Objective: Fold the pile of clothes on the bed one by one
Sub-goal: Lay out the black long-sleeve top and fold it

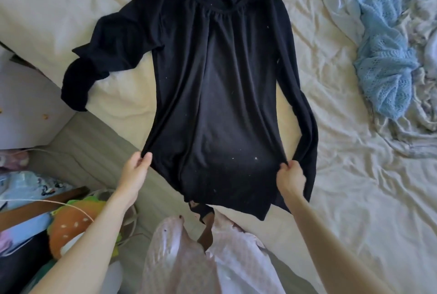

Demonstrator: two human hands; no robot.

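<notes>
Both grips are on the hem of the black long-sleeved top point(212, 85): the left hand point(136, 171) pinches the near-left hem corner, the right hand point(289, 175) pinches the near-right side seam, fingers curled round cloth. The top is spread front-up on the bed point(331, 199), neckline at the far end, hem at the near edge.

Risks, near to far:
- The hem overhangs the mattress edge. If either pinch is released early, the lower part is likely to slide off toward the floor.
- Tension looks uneven; vertical creases run up the body. If folded as is, they would be pressed in.
- The right sleeve point(309, 128) lies along the body and hangs past the right hand; it could be trapped under a fold.
- The left sleeve point(99, 57) is bunched and bent, cuff over the bed's left edge; it could drag or drop when the body is moved.
- White lint specks on the cloth would be folded in.

Hard to make out:
- Fingertips of both hands are hidden under the cloth, so it cannot be told whether one layer or both are held.
- A dark piece below the hem centre is unclear; possibly a tie or part of the top.
- The pale blue knit point(383, 57) and white garments point(340, 5) at the far right are cut off by the frame; the pile's extent cannot be judged.
- Floor clutter at near left, a strawberry plush point(71, 220) among it, is partly covered by the left arm.
</notes>
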